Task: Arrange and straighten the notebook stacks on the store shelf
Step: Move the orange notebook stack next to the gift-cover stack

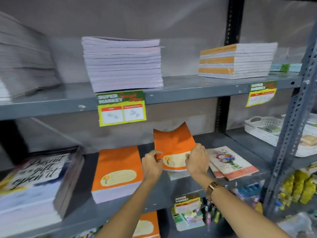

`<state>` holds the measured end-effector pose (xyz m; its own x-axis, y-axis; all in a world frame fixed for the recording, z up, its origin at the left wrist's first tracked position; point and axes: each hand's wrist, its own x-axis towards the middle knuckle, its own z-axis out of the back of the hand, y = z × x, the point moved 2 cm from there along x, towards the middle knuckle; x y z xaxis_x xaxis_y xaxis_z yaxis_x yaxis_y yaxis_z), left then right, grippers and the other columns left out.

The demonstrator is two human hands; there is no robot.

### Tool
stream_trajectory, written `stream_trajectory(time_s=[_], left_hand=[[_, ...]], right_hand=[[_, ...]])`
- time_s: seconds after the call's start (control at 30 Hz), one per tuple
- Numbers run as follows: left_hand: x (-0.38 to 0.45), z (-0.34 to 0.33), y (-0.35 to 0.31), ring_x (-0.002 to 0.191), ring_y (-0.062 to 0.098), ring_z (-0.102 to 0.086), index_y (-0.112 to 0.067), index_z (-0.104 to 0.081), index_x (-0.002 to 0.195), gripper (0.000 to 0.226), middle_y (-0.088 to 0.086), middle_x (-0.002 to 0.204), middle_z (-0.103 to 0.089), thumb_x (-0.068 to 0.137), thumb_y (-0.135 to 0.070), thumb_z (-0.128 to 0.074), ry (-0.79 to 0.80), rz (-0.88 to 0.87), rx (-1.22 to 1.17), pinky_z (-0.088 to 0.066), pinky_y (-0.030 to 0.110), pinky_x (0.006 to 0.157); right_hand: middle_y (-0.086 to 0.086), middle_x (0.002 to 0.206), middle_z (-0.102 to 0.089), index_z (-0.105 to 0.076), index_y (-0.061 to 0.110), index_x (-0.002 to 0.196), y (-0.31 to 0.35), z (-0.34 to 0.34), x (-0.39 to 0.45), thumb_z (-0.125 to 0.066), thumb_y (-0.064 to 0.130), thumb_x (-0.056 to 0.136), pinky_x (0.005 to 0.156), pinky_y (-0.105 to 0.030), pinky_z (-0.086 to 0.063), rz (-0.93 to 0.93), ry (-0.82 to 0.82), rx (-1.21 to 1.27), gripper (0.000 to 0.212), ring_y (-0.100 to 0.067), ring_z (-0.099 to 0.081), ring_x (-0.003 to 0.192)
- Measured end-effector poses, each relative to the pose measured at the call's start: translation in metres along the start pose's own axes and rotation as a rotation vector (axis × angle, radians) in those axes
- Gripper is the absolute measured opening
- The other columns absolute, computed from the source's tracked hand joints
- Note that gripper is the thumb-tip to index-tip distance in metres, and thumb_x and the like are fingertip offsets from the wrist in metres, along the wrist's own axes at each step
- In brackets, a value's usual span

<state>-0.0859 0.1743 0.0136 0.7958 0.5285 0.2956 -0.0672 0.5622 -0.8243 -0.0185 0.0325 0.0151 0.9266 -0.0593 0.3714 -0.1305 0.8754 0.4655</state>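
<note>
Orange notebook (pixel 173 148) held between both hands above the middle shelf (pixel 223 140), tilted up, top edge bowed into a curve. Left hand (pixel 151 164) pinches its lower left edge, at 9 o'clock of the label; right hand (pixel 197 162) grips the lower right edge, at 3 o'clock. Both hands closed on the cover, fingers curled, one ring visible on each. Forearms reach in from 5–6 o'clock; gold watch (pixel 213 187) on the right wrist.

Stack of orange notebooks (pixel 117 170) lies flat on the same shelf at 9 o'clock of the left hand, just beside it. Floral-cover notebooks (pixel 229 162), at least two, fanned and askew, at 3 o'clock of the right hand. Stack of lettered-cover notebooks (pixel 34 182) far left.

Upper shelf (pixel 188 91): three full stacks — blurred grey stack (pixel 22 55) at left, lilac-edged stack (pixel 122 64) centre, orange-spined stack (pixel 236 60) right — plus a low teal stack (pixel 285 67) at far right. Two price tags (pixel 121 108) hang on that shelf's edge. White basket (pixel 267 129) at 3 o'clock.
</note>
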Motion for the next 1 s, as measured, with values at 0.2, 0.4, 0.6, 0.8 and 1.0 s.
stream_trajectory(time_s=[0.2,0.4,0.6,0.8,1.0], left_hand=[[-0.003,0.078,0.041,0.091,0.016,-0.062,-0.005,-0.068,0.101,0.027,0.011,0.109,-0.070,0.082,0.010,-0.056,-0.116,0.067,0.090,-0.051,0.023,0.079],[-0.006,0.130,0.074,0.093,0.022,-0.065,-0.007,-0.070,0.098,0.031,0.010,0.105,-0.072,0.080,0.011,-0.052,-0.185,0.096,0.151,-0.054,0.028,0.082],[-0.001,0.150,0.108,0.096,0.026,-0.066,-0.006,-0.068,0.101,0.028,0.013,0.108,-0.070,0.083,0.007,-0.053,-0.180,0.173,0.173,-0.056,0.038,0.089],[0.003,0.149,0.129,0.097,0.027,-0.064,-0.012,-0.065,0.105,0.026,0.012,0.109,-0.068,0.087,-0.002,-0.049,-0.071,0.234,0.357,-0.052,0.034,0.082],[0.008,0.137,0.126,0.099,0.031,-0.061,-0.002,-0.057,0.109,0.025,0.018,0.108,-0.064,0.086,-0.003,-0.049,-0.024,0.270,0.506,-0.053,0.037,0.083]], right_hand=[[-0.017,0.115,-0.059,-0.046,0.001,0.110,0.073,-0.026,-0.037,-0.065,0.013,0.084,0.090,-0.035,-0.045,0.095,0.098,0.192,0.034,-0.030,-0.052,0.110],[-0.016,0.115,-0.058,-0.047,0.002,0.111,0.117,-0.047,-0.067,-0.062,0.017,0.087,0.081,-0.034,-0.048,0.129,0.198,0.308,0.032,-0.029,-0.055,0.109],[-0.017,0.117,-0.058,-0.048,0.001,0.113,0.136,-0.073,-0.078,-0.056,0.017,0.091,0.084,-0.036,-0.047,0.147,0.341,0.324,0.029,-0.031,-0.055,0.110],[-0.020,0.118,-0.058,-0.053,0.000,0.110,0.129,-0.093,-0.072,-0.060,0.024,0.088,0.086,-0.037,-0.047,0.156,0.535,0.215,0.033,-0.035,-0.058,0.107],[-0.019,0.116,-0.058,-0.057,0.001,0.106,0.129,-0.099,-0.064,-0.061,0.029,0.088,0.082,-0.037,-0.050,0.194,0.559,0.152,0.034,-0.032,-0.060,0.102]])
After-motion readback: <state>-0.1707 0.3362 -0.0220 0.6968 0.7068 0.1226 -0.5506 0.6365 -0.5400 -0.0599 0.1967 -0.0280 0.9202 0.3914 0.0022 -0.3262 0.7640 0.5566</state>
